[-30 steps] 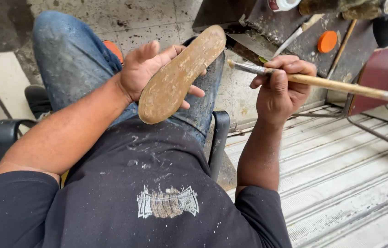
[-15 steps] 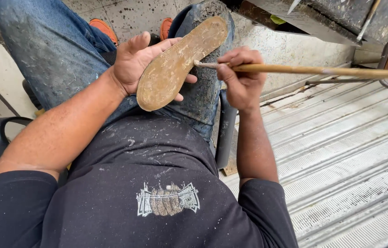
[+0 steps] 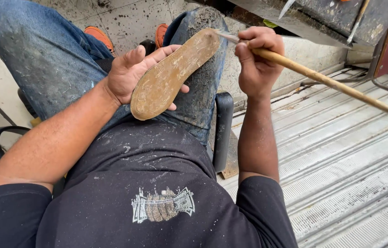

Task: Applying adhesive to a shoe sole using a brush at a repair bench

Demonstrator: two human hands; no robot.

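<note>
Shoe sole (image 3: 171, 76): matt tan, rough, glue-smeared. Brush handle (image 3: 336, 85): bare wood. At 4 o'clock, ribbed metal sheet (image 3: 341, 160), dull grey. Jeans (image 3: 42, 55): speckled denim.

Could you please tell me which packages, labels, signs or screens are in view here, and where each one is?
No packages, labels, signs or screens are in view.
Nearest thing: a grey and tan printed graphic on the chest of the dark T-shirt, bottom centre, a small wide emblem.
</note>
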